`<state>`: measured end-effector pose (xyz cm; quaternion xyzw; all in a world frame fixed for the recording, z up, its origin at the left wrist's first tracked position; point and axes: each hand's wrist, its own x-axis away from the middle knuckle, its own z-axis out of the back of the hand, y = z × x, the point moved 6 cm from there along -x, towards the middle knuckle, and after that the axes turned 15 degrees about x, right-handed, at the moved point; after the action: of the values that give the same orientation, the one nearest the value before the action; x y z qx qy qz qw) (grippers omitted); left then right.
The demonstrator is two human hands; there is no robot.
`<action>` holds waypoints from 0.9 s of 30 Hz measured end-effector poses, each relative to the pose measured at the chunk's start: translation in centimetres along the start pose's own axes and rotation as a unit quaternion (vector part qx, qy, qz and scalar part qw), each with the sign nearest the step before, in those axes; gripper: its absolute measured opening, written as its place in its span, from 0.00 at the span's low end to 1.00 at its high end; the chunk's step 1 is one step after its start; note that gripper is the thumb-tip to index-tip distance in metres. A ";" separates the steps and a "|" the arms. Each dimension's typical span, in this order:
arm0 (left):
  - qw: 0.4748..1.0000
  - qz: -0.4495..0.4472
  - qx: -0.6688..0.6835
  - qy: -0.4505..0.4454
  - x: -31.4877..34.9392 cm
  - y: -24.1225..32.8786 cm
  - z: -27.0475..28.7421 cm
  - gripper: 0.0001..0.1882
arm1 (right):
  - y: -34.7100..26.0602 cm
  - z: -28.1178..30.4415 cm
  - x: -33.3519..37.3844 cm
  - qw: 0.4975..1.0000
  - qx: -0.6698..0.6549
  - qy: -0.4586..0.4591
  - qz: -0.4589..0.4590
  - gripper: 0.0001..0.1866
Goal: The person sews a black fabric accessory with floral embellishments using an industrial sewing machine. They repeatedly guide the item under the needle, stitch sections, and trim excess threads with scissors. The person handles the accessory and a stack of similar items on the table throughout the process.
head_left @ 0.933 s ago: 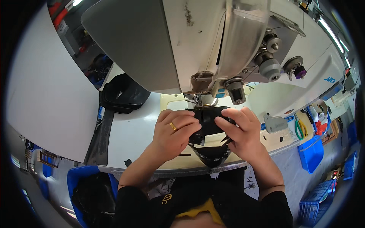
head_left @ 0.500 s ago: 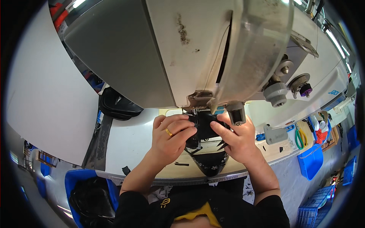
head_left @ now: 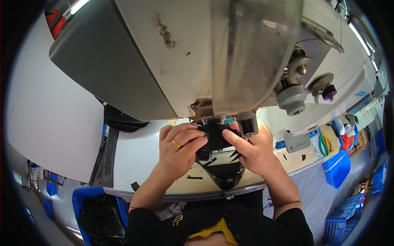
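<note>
The head view shows, at far left, a large white panel (head_left: 53, 102), with a blue bin (head_left: 78, 196) holding black items below it. Just right of the panel, a black bag (head_left: 123, 119) lies on the worktable (head_left: 133, 153), partly hidden by the sewing machine (head_left: 152, 45) that leans across the upper middle. The left hand (head_left: 178, 149), a gold ring on one finger, pinches the left side of a black piece (head_left: 217, 138), thumb and fingers bent close together. That piece lies flat under the machine's needle area, between the two hands. Nearer the person, a pointed black part (head_left: 225, 176) reaches the table's front edge. The right hand (head_left: 255, 148) grips the piece's right side, thumb on top; the machine hides some fingertips. Dark pointed tips of a tool (head_left: 235, 156) stick out beside its palm. Farther right come a grey plate (head_left: 297, 142), a green-and-yellow-handled tool (head_left: 326, 144), a blue tray (head_left: 336, 169) and a blue crate (head_left: 341, 221).
</note>
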<state>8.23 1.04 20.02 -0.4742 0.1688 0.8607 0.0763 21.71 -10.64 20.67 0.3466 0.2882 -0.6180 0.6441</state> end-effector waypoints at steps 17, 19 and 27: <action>0.999 -0.023 -0.028 0.005 -0.3 0.1 -0.3 0.17 | 0.9 -0.9 -0.5 0.999 0.013 -0.024 -0.024 0.27; 1.000 -0.022 -0.018 0.004 -0.1 0.3 -0.3 0.17 | 1.1 -1.0 -0.4 0.999 0.004 -0.022 -0.029 0.33; 0.999 -0.037 -0.035 0.016 0.3 0.6 -0.4 0.18 | 1.2 -0.9 -0.6 1.000 -0.010 -0.010 -0.024 0.33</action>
<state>8.18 0.29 19.66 -0.4962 0.1217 0.8550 0.0890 22.90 -9.53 20.75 0.3270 0.2965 -0.6339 0.6351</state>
